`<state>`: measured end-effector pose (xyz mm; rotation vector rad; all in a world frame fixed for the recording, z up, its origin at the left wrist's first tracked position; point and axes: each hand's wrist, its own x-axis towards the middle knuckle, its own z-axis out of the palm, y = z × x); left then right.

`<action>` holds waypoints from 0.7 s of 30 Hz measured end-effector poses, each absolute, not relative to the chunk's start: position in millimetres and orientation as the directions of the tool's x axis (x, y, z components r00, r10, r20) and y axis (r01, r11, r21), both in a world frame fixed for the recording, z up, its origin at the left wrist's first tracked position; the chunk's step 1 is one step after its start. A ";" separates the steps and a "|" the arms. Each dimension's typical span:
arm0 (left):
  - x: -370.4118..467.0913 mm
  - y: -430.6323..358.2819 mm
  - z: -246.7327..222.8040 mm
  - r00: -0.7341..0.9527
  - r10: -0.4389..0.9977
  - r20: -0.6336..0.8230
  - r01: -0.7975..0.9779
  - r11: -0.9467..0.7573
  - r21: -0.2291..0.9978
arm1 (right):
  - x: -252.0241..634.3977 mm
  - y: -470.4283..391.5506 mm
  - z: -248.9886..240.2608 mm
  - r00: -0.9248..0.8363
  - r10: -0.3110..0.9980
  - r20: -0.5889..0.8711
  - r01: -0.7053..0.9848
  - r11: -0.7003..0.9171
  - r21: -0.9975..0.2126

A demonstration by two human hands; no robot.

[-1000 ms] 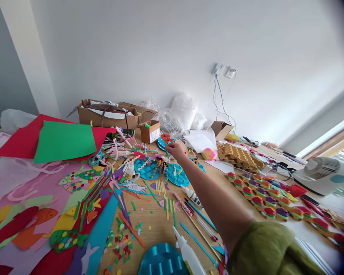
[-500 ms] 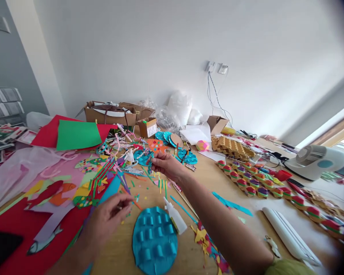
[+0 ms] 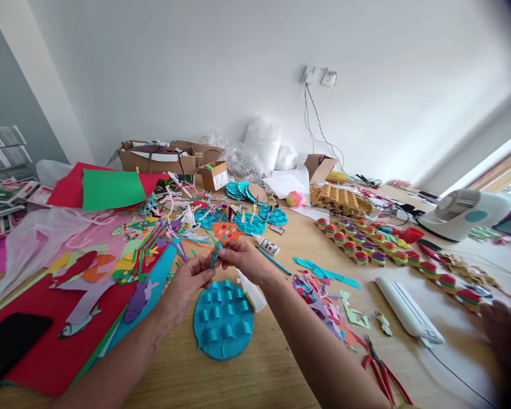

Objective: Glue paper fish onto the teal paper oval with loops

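Note:
Between my two hands is an orange paper fish point(image 3: 226, 231) with coloured dots, joined to a twisted teal strip point(image 3: 215, 257). The fingers of my right hand point(image 3: 244, 260) are closed around the strip just below the fish. My left hand point(image 3: 189, 279) pinches the lower part of the same strip. Below them lies a round blue disc point(image 3: 222, 350) with rows of raised paper loops. A white glue bottle point(image 3: 252, 292) rests on its side against the disc's right edge, partly behind my right wrist.
Paper scraps point(image 3: 319, 301) and red-handled pliers point(image 3: 381, 369) lie to the right, near a white long device point(image 3: 409, 309). Painted egg-carton cups point(image 3: 366, 244) run toward a white fan point(image 3: 464, 216). Coloured sheets point(image 3: 34, 363) and a black phone point(image 3: 15, 343) are left. A blurred dark hand-like shape point(image 3: 505, 335) shows at right.
My left hand has moved up and right to meet my right hand and now grips the teal strip. My right hand with the fish has come slightly lower. The view has shifted.

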<state>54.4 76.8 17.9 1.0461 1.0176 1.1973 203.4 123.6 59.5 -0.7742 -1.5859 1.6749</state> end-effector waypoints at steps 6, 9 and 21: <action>61.2 81.1 17.7 0.054 0.996 -0.070 -0.222 0.080 0.972 | 199.7 117.7 50.1 -0.484 0.870 0.092 -0.130 0.032 -0.991; 62.2 84.2 16.9 0.031 0.997 -0.068 -0.203 0.073 0.976 | 196.3 119.1 40.9 -0.377 0.918 0.119 0.003 0.130 -0.992; 66.8 91.3 14.5 0.016 1.000 0.011 -0.134 -0.009 0.991 | 191.1 106.3 38.6 -0.323 0.866 0.383 0.609 0.499 -0.616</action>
